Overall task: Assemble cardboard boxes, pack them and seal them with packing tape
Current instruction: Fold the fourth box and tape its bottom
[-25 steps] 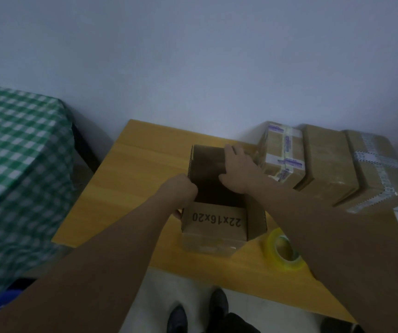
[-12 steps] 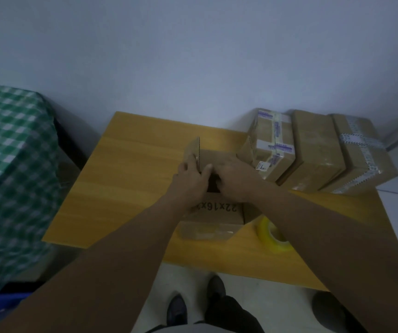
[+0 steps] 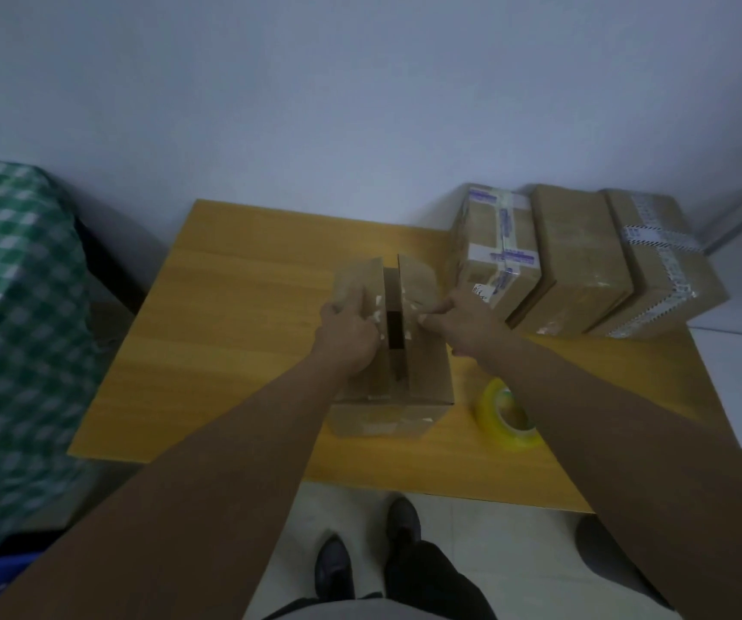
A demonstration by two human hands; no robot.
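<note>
A yellow wooden table [image 3: 234, 306] fills the middle of the frame, with a green checked cloth [image 3: 11, 284] at the left edge. Three sealed boxes [image 3: 579, 261] lean side by side at the table's upper right. At the centre stands the cardboard box [image 3: 422, 378], its two top flaps folded nearly together with a dark slit between them. A yellow tape roll [image 3: 507, 416] lies just right of it, under the right forearm. The left hand [image 3: 346, 333] grips the left flap with curled fingers. The right hand [image 3: 463, 322] touches the right flap's edge with its fingertips; whether it pinches cannot be told.
</note>
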